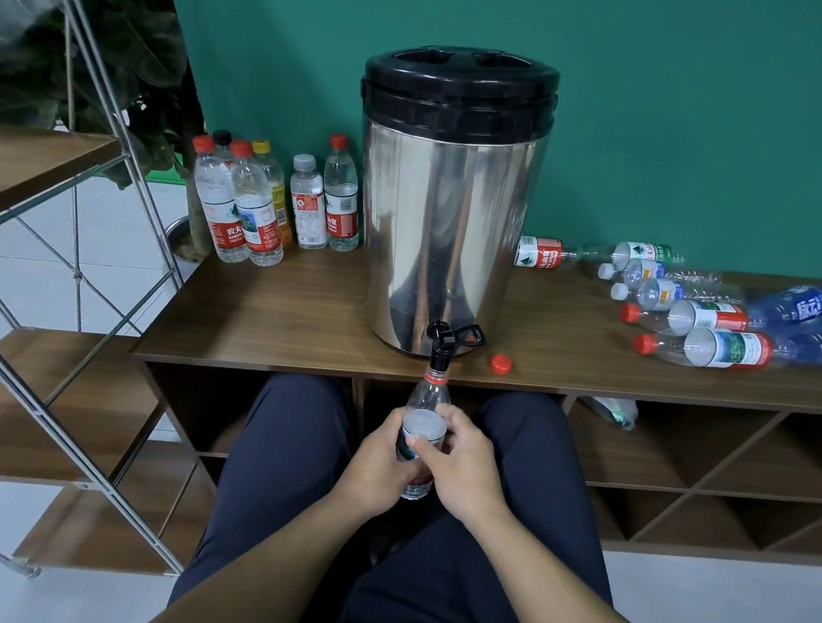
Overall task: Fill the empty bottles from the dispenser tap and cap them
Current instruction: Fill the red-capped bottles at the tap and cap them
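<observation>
Both hands, left (377, 465) and right (463, 469), are gripping the clear thin-walled plastic bottle (424, 414) around its label, holding its neck under the black dispenser tap (439, 347) off the counter (266, 316) edge. It's probably getting heavier and squashy, so mid-body seems right. Fingers are hiding the waterline.

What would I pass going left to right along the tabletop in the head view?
Standing capped bottles → steel dispenser → loose red cap → pile of bottles lying on their sides.
</observation>
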Available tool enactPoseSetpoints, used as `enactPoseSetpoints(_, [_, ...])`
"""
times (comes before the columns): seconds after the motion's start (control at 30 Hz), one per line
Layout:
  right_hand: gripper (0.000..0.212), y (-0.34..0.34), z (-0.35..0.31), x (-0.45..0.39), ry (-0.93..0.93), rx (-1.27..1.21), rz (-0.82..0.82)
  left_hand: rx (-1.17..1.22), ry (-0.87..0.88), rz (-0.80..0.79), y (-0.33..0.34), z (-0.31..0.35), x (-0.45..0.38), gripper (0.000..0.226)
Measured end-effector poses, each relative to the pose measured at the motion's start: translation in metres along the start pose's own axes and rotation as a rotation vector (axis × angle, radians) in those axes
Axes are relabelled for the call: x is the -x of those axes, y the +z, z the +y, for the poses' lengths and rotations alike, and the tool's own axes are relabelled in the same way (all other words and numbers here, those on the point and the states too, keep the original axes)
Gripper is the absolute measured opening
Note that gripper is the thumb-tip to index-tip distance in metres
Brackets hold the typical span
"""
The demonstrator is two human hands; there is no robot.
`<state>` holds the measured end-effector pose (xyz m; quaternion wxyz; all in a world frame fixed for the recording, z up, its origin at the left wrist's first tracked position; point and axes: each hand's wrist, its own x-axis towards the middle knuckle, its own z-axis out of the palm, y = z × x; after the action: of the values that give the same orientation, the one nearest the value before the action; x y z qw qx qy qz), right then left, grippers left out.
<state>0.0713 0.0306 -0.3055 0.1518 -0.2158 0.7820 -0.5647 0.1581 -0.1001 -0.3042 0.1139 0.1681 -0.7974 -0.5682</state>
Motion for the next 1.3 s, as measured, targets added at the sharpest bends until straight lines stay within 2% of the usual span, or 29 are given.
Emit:
enactPoseSetpoints(0.37, [0.052,0.0013,0.006,-0.004,0.006,0.018,-0.002,0.016,0.007,0.0,0.0007,-0.0041,-0.0014,0.059])
enactPoseSetpoints(1.3, [0.042,0.0005,0.0009,-0.0007,-0.01,0.006,-0.009,0.009,0.016,0.007,0.0007,-0.0044,-0.002,0.06])
